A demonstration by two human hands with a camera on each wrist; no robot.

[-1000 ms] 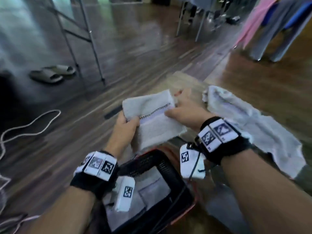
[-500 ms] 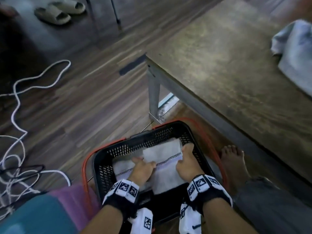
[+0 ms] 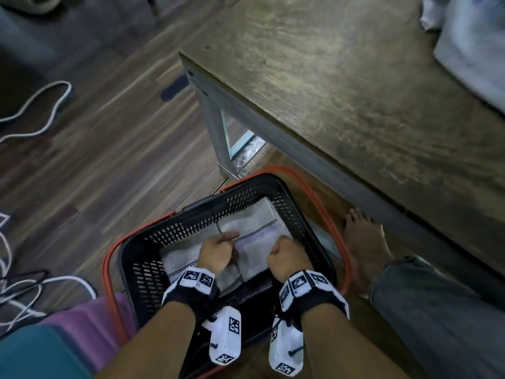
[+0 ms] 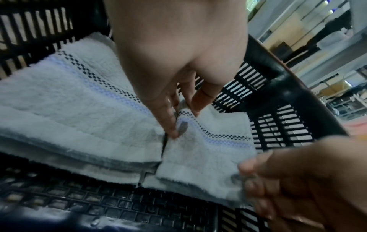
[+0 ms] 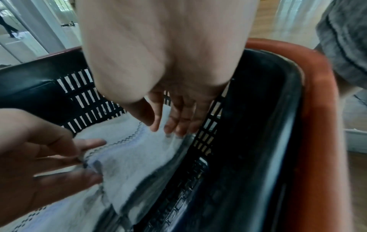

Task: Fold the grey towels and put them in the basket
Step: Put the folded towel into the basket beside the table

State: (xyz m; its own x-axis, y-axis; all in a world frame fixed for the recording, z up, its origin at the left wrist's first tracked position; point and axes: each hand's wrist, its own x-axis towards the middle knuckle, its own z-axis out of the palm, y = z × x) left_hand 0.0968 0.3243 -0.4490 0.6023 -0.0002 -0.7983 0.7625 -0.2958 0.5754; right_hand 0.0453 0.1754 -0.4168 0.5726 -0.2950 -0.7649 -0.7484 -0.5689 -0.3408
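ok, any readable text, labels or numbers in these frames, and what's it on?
No readable words, brands or numbers in any view.
Black-and-white square coded markers on the black wrist bands and white wrist camera units: patterns, not text.
Folded grey towel with a checked stripe: woven pattern only, no tag showing.
Black plastic mesh basket with orange handles: no label visible.

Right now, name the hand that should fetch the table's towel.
Likely right. Left hand and right hand both hold the folded towel in the basket, but the right is nearer the table's towel.
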